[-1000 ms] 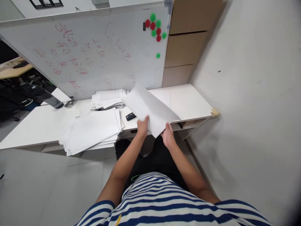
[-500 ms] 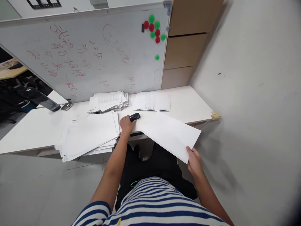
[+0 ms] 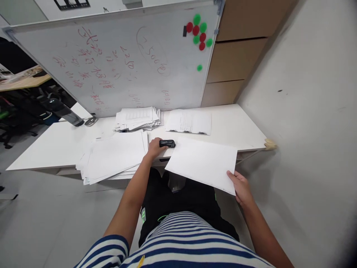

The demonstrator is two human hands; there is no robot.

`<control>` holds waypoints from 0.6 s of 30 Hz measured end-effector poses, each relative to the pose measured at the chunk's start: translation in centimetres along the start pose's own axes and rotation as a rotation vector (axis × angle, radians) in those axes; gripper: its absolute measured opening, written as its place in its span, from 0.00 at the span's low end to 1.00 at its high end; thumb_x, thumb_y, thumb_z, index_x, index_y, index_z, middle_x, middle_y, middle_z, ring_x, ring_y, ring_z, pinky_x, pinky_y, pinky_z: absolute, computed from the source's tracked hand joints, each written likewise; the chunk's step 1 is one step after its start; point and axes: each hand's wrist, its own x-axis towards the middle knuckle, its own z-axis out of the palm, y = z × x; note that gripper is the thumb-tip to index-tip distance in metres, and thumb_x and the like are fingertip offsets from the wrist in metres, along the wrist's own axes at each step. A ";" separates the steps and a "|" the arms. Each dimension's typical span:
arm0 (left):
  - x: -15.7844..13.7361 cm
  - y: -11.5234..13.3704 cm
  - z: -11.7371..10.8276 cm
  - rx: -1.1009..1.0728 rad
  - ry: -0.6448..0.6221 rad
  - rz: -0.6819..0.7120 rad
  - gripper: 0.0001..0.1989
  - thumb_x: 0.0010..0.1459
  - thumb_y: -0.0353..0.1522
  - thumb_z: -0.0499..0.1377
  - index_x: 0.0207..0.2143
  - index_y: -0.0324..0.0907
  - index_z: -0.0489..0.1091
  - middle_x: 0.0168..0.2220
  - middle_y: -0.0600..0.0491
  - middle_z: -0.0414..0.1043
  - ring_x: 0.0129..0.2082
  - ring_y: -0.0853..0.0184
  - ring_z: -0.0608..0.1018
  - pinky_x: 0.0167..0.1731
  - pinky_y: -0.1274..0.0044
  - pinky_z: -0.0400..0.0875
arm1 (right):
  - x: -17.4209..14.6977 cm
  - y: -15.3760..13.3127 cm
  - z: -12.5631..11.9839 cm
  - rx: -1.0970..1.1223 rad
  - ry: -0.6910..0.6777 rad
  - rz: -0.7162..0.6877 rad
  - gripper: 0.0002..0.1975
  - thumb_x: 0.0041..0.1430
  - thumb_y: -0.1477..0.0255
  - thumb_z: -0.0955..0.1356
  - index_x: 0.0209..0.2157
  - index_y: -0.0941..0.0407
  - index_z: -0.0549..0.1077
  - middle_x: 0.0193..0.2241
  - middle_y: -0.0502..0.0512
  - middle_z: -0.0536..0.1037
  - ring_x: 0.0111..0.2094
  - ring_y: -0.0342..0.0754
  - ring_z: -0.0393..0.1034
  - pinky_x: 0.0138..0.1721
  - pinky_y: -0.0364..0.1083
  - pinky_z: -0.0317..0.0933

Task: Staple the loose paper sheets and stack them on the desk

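Note:
My left hand [image 3: 156,148] is wrapped round the rear of a black stapler [image 3: 167,143] on the table near its front edge. Blank white paper [image 3: 205,162] hangs partly over that edge, and my right hand [image 3: 241,187] pinches its near right corner, thumb on top. The paper's far left corner lies close to the stapler's nose; whether it is between the jaws I cannot tell. Left of my left hand lies a large stack of white paper [image 3: 117,150]. Behind the stapler is a smaller pile of printed sheets [image 3: 136,118], with another printed stack [image 3: 189,121] to its right.
A whiteboard [image 3: 122,48] with red writing and round magnets stands along the table's back. A dark bottle [image 3: 67,113] and a computer mouse [image 3: 90,121] are at the left. Cardboard boxes [image 3: 241,59] and a wall [image 3: 312,93] bound the right side.
The stapler has turned from slanting to nearly level, pointing right. The paper has swung round so its left corner is near the stapler's nose. The camera view has shifted left.

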 end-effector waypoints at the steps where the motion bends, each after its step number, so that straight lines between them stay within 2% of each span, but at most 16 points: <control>1: 0.0 0.1 -0.1 0.001 -0.007 0.002 0.24 0.50 0.43 0.67 0.46 0.43 0.69 0.48 0.42 0.74 0.49 0.52 0.75 0.45 0.66 0.67 | 0.2 0.0 0.2 0.002 -0.009 0.006 0.18 0.40 0.63 0.79 0.35 0.54 0.80 0.31 0.54 0.85 0.32 0.53 0.81 0.31 0.47 0.77; 6: 0.0 0.2 -0.3 -0.005 -0.031 0.009 0.23 0.50 0.43 0.67 0.45 0.44 0.69 0.48 0.42 0.74 0.49 0.52 0.74 0.45 0.67 0.67 | 1.1 -0.1 2.1 -0.022 -0.084 0.059 0.16 0.42 0.66 0.79 0.35 0.56 0.81 0.30 0.56 0.85 0.30 0.52 0.80 0.31 0.46 0.76; 9: -0.2 0.0 -0.7 -0.056 -0.079 -0.019 0.22 0.48 0.39 0.67 0.45 0.45 0.70 0.48 0.43 0.73 0.48 0.53 0.75 0.44 0.67 0.68 | 1.7 -0.2 3.5 -0.034 -0.127 0.084 0.16 0.42 0.67 0.79 0.35 0.58 0.81 0.31 0.57 0.85 0.30 0.52 0.80 0.31 0.45 0.75; 12: -0.1 -0.5 -2.0 -0.183 -0.191 -0.003 0.28 0.43 0.32 0.68 0.49 0.46 0.69 0.51 0.43 0.71 0.48 0.56 0.75 0.45 0.68 0.70 | 2.2 -0.2 4.4 -0.014 -0.153 0.096 0.17 0.42 0.67 0.79 0.35 0.58 0.81 0.31 0.56 0.85 0.29 0.50 0.80 0.31 0.44 0.74; 15: 0.9 -0.8 -4.5 -0.394 -0.415 -0.012 0.34 0.38 0.28 0.69 0.51 0.45 0.68 0.53 0.44 0.72 0.47 0.59 0.76 0.45 0.70 0.70 | 2.1 0.1 4.4 0.005 -0.180 0.103 0.19 0.40 0.65 0.80 0.36 0.58 0.81 0.32 0.56 0.85 0.29 0.48 0.80 0.31 0.43 0.74; 17: 2.1 -0.4 -6.1 -0.521 -0.504 -0.045 0.29 0.39 0.28 0.70 0.47 0.44 0.71 0.51 0.45 0.74 0.47 0.60 0.76 0.46 0.70 0.70 | 1.8 0.3 4.1 0.007 -0.208 0.101 0.21 0.40 0.64 0.80 0.37 0.58 0.81 0.34 0.56 0.85 0.30 0.49 0.80 0.32 0.43 0.74; 18: 2.8 0.1 -6.6 -0.555 -0.477 -0.060 0.24 0.40 0.29 0.69 0.43 0.43 0.73 0.49 0.46 0.75 0.46 0.61 0.76 0.46 0.71 0.69 | 1.7 0.5 3.9 0.009 -0.215 0.096 0.21 0.40 0.63 0.80 0.38 0.57 0.81 0.35 0.56 0.85 0.31 0.49 0.80 0.33 0.44 0.74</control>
